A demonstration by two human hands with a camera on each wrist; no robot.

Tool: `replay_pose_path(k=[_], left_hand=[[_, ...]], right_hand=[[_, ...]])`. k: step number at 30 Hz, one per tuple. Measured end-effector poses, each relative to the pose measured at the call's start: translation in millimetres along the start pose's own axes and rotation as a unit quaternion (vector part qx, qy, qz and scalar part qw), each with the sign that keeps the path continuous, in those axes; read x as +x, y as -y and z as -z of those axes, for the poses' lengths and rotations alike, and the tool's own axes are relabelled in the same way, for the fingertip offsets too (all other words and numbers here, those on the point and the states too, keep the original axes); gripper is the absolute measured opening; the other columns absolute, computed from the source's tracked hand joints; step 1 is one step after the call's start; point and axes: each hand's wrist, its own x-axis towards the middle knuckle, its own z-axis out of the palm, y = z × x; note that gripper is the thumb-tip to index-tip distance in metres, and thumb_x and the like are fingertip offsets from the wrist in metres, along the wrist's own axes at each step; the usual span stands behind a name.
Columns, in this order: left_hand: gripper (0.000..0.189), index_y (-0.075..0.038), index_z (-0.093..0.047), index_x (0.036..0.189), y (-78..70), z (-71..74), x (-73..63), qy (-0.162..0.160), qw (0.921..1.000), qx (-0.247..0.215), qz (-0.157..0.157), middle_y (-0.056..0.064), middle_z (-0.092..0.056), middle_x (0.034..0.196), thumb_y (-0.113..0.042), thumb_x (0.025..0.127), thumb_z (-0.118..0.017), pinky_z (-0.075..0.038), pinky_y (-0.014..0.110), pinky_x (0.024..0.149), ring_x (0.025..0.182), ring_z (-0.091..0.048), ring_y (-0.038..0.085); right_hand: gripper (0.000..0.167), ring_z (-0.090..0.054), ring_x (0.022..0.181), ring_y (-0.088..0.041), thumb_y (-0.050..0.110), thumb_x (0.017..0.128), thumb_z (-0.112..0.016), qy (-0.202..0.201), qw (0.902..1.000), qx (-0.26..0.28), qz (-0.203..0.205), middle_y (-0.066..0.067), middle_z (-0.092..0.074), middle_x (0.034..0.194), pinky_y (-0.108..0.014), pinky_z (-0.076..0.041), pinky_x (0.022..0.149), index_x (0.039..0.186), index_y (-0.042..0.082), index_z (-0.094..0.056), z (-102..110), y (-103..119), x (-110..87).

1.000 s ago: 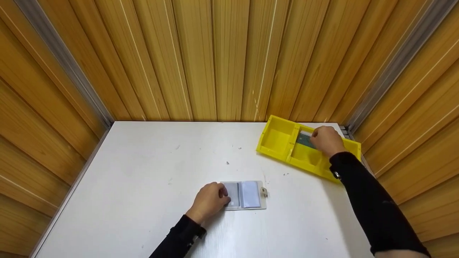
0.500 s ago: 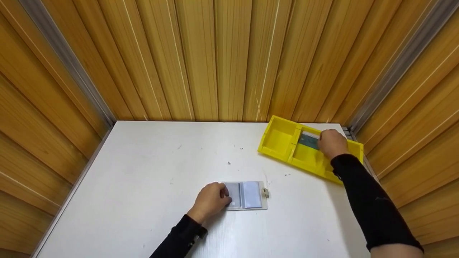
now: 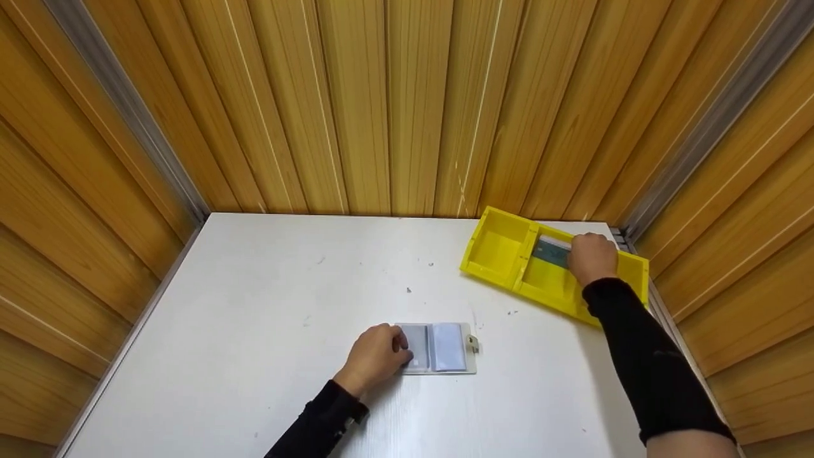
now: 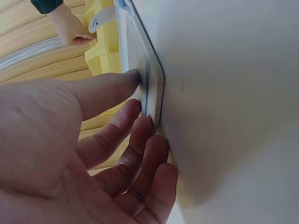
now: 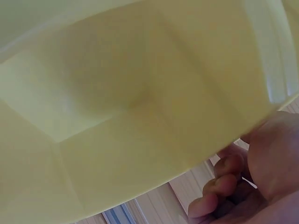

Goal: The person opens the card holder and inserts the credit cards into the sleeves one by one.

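Over in the yellow tray (image 3: 499,245), I see the right hand (image 3: 593,259) has shifted a little toward its own right and nearer the person than a second ago, so more of the dark green card (image 3: 551,252) and the white strip (image 3: 554,242) along its far edge now shows past the knuckles. The hand has also rolled, its back turned further up, and the black sleeve (image 3: 639,356) behind it has swung slightly inward over the tabletop (image 3: 521,381).
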Motion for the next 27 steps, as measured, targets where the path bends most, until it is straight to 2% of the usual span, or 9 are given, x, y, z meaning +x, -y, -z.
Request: replay_pose_path(k=[11,18,24,27], left_hand=[[0.013,-0.015,-0.074,0.087,1.1,-0.9,-0.4,-0.001,1.0000,0.003,-0.001,-0.006,-0.057,0.078,-0.018,0.091,-0.086,-0.044,0.030,0.071,0.075,-0.050,0.010],[0.014,-0.014,-0.074,0.086,1.2,0.2,0.2,-0.005,1.0000,-0.002,-0.007,-0.006,-0.058,0.077,-0.016,0.090,-0.087,-0.043,0.028,0.068,0.073,-0.050,0.009],[0.016,-0.017,-0.072,0.083,3.9,-1.1,2.1,-0.011,0.9998,-0.013,-0.009,-0.008,-0.056,0.074,-0.017,0.088,-0.087,-0.044,0.031,0.066,0.071,-0.051,0.009],[0.016,-0.017,-0.072,0.083,2.7,-1.2,2.0,-0.009,0.9999,-0.010,-0.006,-0.008,-0.056,0.074,-0.018,0.088,-0.088,-0.043,0.031,0.066,0.072,-0.050,0.009]], right_hand=[[0.021,-0.071,0.090,-0.055,-0.004,0.103,-0.059,0.004,0.9995,-0.028,-0.012,-0.038,-0.073,0.096,-0.069,-0.060,0.087,0.103,-0.019,-0.075,-5.2,3.6,4.8],[0.018,-0.071,0.088,-0.054,-0.005,0.101,-0.062,-0.006,0.9994,-0.035,0.000,-0.037,-0.072,0.092,-0.068,-0.061,0.084,0.101,-0.018,-0.076,-6.7,4.1,6.4],[0.019,-0.072,0.085,-0.053,-0.006,0.102,-0.062,-0.010,0.9996,-0.026,0.004,-0.037,-0.072,0.090,-0.067,-0.062,0.080,0.099,-0.019,-0.075,-6.8,4.7,7.0],[0.018,-0.072,0.085,-0.053,-0.005,0.101,-0.063,0.001,0.9996,-0.026,0.005,-0.037,-0.073,0.092,-0.067,-0.062,0.081,0.102,-0.019,-0.075,-7.2,3.6,7.8]])
